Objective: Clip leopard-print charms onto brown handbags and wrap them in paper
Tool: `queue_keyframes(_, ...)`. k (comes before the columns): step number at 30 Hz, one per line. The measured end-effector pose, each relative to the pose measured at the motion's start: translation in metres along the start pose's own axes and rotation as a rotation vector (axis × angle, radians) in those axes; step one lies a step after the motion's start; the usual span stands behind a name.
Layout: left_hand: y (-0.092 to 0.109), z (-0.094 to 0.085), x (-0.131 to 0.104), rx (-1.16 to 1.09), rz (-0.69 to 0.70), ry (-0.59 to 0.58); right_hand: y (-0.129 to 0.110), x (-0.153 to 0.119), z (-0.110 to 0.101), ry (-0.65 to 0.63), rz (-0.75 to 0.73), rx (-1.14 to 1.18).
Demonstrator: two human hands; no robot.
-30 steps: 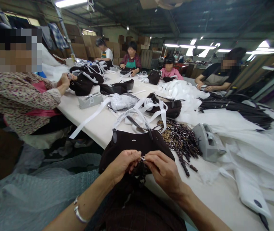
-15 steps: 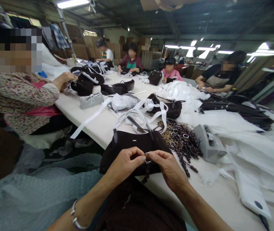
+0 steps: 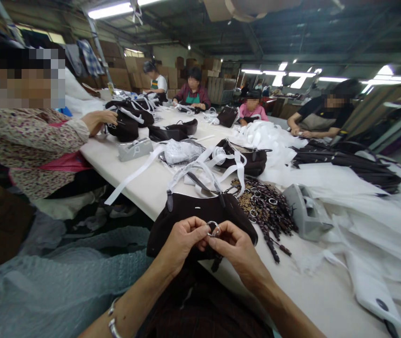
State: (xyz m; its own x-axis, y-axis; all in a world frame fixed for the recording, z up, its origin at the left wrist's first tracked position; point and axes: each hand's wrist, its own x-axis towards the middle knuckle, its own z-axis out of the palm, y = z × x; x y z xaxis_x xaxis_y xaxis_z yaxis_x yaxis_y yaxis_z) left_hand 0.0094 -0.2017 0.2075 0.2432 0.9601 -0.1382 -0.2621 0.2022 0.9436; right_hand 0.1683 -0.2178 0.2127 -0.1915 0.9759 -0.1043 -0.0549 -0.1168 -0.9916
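A silver key ring is pinched between my two hands, in front of a dark brown handbag. My left hand grips the ring's left side with thumb and fingertips. On its right side, my right hand pinches it too. A dark beaded tassel hangs below the fingers; its link to the ring is hidden. The handbag stands at the table edge, its handles wrapped in white strips. Right of the bag lies a heap of beaded tassels with silver rings.
Grey tape dispensers stand on the white table. Another dark bag and white sheets lie there. A white device with a cord is at right. Bubble wrap hangs at left. Several co-workers sit around the table.
The ring has turned to face me more openly, and my right fingers have shifted their pinch on it. The tassel sits lower and is more hidden. The view has shifted slightly.
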Motion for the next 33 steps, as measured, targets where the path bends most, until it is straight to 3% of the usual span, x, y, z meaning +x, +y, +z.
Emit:
queue_keyframes(6,-0.003,0.002,-0.001,0.109,0.039,0.032,0.000,0.001,-0.004,0.030,0.057,0.112)
queue_keyframes(12,0.009,-0.006,-0.001,0.458,0.134,-0.073,-0.007,0.003,-0.012,-0.024,0.116,-0.089)
queue_keyframes(16,0.017,-0.006,0.002,0.556,0.148,-0.130,-0.014,0.007,-0.017,-0.091,0.122,-0.187)
queue_keyframes(18,0.016,-0.004,0.005,0.487,0.116,-0.100,-0.015,0.008,-0.020,-0.099,0.079,-0.232)
queue_keyframes(24,0.004,0.004,0.014,-0.028,-0.009,-0.020,-0.007,0.009,-0.023,-0.010,-0.009,-0.307)
queue_keyframes(33,0.006,0.010,0.030,-0.137,-0.081,-0.035,-0.001,0.021,-0.021,0.104,-0.081,-0.157)
